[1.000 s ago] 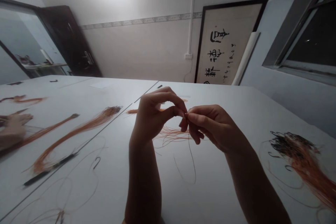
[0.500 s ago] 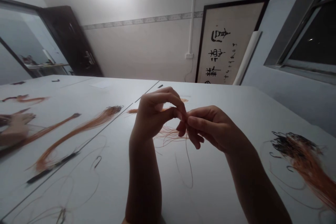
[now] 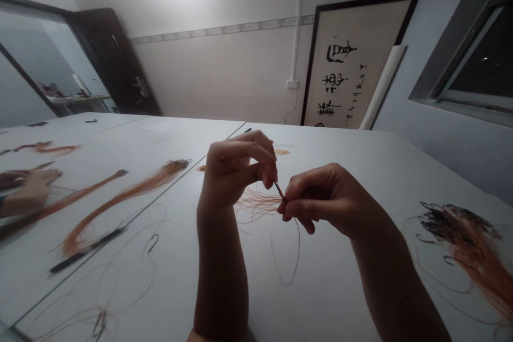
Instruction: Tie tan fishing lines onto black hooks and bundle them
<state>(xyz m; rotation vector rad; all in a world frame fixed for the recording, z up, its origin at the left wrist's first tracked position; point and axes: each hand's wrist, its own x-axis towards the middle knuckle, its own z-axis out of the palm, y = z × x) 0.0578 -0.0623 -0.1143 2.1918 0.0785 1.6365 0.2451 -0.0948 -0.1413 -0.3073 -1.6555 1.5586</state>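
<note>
Between my two hands spans a short dark shank, seemingly of a fish hook (image 3: 278, 189), with orange on its lower part. My left hand (image 3: 244, 163) pinches its upper end, so the rest of it is hidden in the fingers. Lower and to the right, my right hand (image 3: 320, 200) is closed, thumb against forefinger, where the shank meets the fishing line (image 3: 298, 248). That line hangs below the right fingers in a loose loop over the table. Behind the hands lies a spread of orange lines (image 3: 256, 202).
On the white table (image 3: 320, 299), a bundle of black hooks (image 3: 452, 222) with orange lines lies right. More orange bundles (image 3: 132, 189), a dark rod (image 3: 88, 251), a single hook (image 3: 153, 242) and tangled line lie left. A co-worker's hands (image 3: 30, 189) are at far left.
My hands were together at the fingertips; now the right hand is slightly lower and apart from the left, and the dark shank shows between them. The view has shifted slightly.
</note>
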